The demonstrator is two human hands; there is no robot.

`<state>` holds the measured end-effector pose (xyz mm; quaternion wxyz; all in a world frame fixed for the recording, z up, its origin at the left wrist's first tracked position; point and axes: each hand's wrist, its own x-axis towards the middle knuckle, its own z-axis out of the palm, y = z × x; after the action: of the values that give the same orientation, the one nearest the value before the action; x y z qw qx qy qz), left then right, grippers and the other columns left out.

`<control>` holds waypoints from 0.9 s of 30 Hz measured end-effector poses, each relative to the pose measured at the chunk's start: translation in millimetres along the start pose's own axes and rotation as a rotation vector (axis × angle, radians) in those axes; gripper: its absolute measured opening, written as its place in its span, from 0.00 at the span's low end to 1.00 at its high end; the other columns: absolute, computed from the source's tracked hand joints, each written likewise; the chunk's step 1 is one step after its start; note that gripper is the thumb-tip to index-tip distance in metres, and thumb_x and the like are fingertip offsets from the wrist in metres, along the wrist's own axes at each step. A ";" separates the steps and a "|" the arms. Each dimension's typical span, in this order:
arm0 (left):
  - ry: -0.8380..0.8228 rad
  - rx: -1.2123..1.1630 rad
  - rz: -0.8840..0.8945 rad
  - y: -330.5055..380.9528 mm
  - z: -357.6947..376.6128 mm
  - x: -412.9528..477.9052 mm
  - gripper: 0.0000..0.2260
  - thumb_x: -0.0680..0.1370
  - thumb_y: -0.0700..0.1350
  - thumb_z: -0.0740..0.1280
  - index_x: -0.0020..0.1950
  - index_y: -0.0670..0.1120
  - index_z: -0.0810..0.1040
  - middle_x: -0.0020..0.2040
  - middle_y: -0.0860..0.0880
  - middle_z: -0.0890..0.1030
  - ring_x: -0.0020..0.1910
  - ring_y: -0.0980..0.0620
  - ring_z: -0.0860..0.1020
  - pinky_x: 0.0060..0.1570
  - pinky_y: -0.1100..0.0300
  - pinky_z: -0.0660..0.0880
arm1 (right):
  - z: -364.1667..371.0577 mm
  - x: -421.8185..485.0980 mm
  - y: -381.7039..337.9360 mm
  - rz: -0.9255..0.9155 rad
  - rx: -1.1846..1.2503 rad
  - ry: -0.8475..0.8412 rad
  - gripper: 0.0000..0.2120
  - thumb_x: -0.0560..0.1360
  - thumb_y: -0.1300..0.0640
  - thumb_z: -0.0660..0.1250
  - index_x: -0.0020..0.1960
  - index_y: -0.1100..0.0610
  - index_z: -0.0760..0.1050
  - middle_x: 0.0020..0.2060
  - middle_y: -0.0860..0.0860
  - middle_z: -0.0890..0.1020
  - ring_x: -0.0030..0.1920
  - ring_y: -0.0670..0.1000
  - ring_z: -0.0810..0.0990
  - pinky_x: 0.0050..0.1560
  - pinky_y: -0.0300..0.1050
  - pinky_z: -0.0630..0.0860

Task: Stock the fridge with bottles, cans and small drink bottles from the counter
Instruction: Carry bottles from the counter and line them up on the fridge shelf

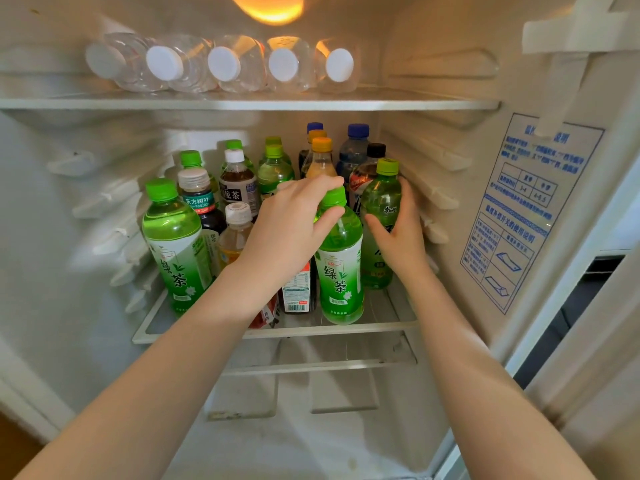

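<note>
Both my arms reach into the open fridge at the middle shelf (pixel 346 330). My left hand (pixel 294 223) grips the neck and green cap of an upright green tea bottle (pixel 341 271) standing near the shelf's front edge. My right hand (pixel 401 233) wraps around a second green bottle (pixel 379 199) with a yellow-green cap, standing just right of it, close to the fridge's right wall. Another green tea bottle (pixel 175 244) stands at the front left. Several more upright drink bottles fill the shelf behind.
Several clear water bottles (pixel 225 64) lie on their sides on the top shelf (pixel 242 103), white caps facing out. The ribbed right wall (pixel 436 188) is close to my right hand. A blue-printed label (pixel 519 209) is on the inner wall. An empty rack (pixel 322 365) sits below.
</note>
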<state>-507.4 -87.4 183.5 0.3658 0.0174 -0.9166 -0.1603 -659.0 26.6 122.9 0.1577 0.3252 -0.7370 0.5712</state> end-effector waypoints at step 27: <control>-0.066 -0.213 -0.039 -19.5 -21.3 15.9 0.14 0.79 0.42 0.64 0.65 0.48 0.76 0.57 0.53 0.80 0.51 0.63 0.76 0.48 0.82 0.67 | -9.5 -48.7 -54.1 0.020 0.008 -0.080 0.26 0.68 0.52 0.75 0.64 0.52 0.70 0.54 0.41 0.76 0.56 0.42 0.76 0.57 0.46 0.76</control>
<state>-506.3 -114.3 202.6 0.3321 -0.0092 -0.9053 -0.2646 -588.7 42.8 136.4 0.1210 0.3411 -0.7437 0.5621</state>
